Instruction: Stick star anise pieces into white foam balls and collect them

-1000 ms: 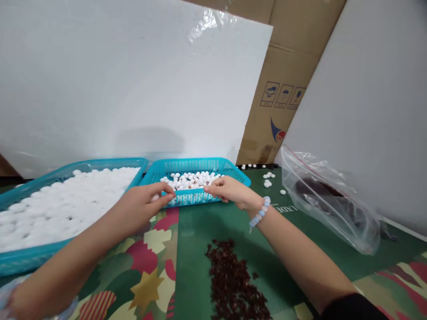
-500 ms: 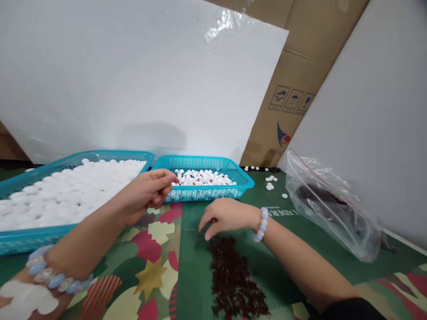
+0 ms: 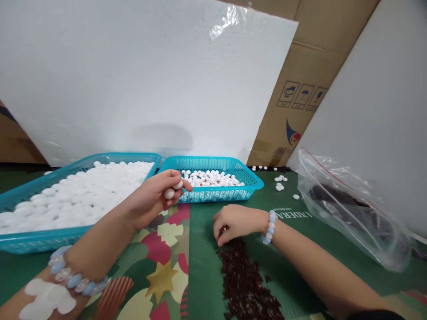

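The left hand's fingertips (image 3: 182, 183) are curling round two white balls (image 3: 169, 194), one at the thumb and forefinger, one against the bent fingers below, while the left hand (image 3: 156, 198) is hovering just before the near rim of the small turquoise basket (image 3: 213, 194). The right hand (image 3: 233, 222) is lying palm down on the green patterned tablecloth (image 3: 200, 249), its fingers (image 3: 220, 233) bending loosely into the far end of the one heap of dark red bits (image 3: 245, 284); whether they are pinching anything cannot be told. Two baskets are sitting at the far edge, the large turquoise basket (image 3: 40, 238) heaped with white balls. One clear zip bag (image 3: 353, 209) is lying at the right edge.
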